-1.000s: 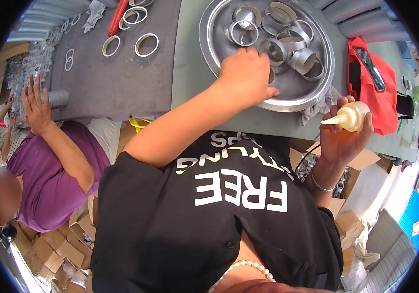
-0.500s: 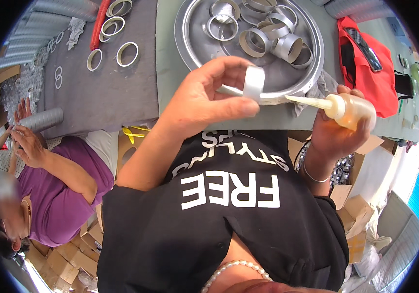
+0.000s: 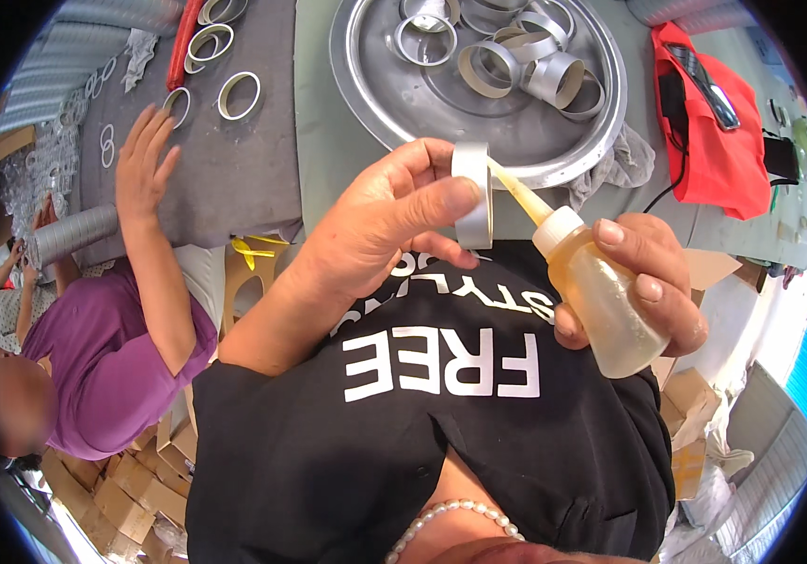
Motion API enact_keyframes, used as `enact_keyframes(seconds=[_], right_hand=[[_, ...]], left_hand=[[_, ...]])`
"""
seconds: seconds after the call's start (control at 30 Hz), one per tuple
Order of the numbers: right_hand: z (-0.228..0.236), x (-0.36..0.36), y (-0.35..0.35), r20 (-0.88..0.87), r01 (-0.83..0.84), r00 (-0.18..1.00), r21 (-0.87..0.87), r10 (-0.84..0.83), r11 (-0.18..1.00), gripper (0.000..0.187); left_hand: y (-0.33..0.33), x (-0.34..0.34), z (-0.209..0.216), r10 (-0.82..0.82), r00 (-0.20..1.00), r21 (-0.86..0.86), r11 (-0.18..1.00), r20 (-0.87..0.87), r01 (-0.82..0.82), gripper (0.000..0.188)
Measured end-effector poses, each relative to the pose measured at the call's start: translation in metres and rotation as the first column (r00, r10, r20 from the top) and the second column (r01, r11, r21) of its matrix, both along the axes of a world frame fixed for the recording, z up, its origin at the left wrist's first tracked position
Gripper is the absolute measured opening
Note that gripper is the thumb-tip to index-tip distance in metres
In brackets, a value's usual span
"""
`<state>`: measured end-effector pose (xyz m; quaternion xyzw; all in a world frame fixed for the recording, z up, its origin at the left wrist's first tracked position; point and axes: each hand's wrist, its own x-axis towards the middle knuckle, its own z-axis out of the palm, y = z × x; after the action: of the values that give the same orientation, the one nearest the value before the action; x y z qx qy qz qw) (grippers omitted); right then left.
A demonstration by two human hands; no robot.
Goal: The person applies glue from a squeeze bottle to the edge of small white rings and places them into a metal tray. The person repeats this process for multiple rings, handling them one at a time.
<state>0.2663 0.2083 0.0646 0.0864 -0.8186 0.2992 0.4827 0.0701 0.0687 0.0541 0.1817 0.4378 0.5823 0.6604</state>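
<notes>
Your left hand [image 3: 394, 221] pinches a short metal ring [image 3: 474, 195] between thumb and fingertips, holding it on edge just below the rim of the round tray [image 3: 394, 94]. Your right hand [image 3: 643, 282] is wrapped around a squeeze bottle [image 3: 596, 296] of amber liquid, fingers closed on its body, and the long nozzle is tilted up so its tip sits at the inside of the ring. Judging from that, you are in the middle of dosing this one ring; whether any liquid has come out cannot be seen. The tray holds a heap of similar rings [image 3: 516, 52], and nothing shows whether they are treated or waiting. More rings lie flat on the grey mat [image 3: 244, 179] to your left, where a co-worker in a purple top rests a hand [image 3: 145, 160], fingers spread. So the work looks partway through at best: one ring is in hand, many lie in the tray, and the count already finished cannot be told. A red bag [image 3: 714, 141] sits on the table to the right.
</notes>
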Motion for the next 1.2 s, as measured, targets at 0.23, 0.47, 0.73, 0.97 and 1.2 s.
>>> enact_keyframes(seconds=[0.23,0.47,0.73,0.97,1.2], right_hand=[[-0.001,0.011,-0.001,0.102,-0.058,0.993,-0.087,0.066,0.995,0.068],[0.012,0.021,-0.002,0.233,0.036,0.971,-0.383,0.059,0.923,0.064],[0.011,0.01,0.0,0.246,0.238,0.963,-0.604,-0.106,0.76,0.056],[-0.003,0.012,0.018,0.112,0.064,0.985,-0.941,0.129,0.331,0.05],[-0.033,0.012,0.028,-0.265,-0.239,0.959,-0.949,0.106,-0.207,0.044]], left_hand=[[0.0,0.002,0.001,0.148,0.963,0.254,0.963,-0.228,-0.088,0.072],[-0.003,-0.007,0.002,0.335,0.633,0.524,0.841,-0.698,0.133,0.07],[0.012,-0.01,-0.008,0.595,0.384,0.708,0.613,-0.706,0.351,0.044],[0.009,-0.004,-0.01,0.632,0.371,0.733,0.567,-0.68,0.376,0.042],[-0.023,-0.035,-0.007,0.574,0.319,0.598,0.801,-0.754,-0.027,0.056]])
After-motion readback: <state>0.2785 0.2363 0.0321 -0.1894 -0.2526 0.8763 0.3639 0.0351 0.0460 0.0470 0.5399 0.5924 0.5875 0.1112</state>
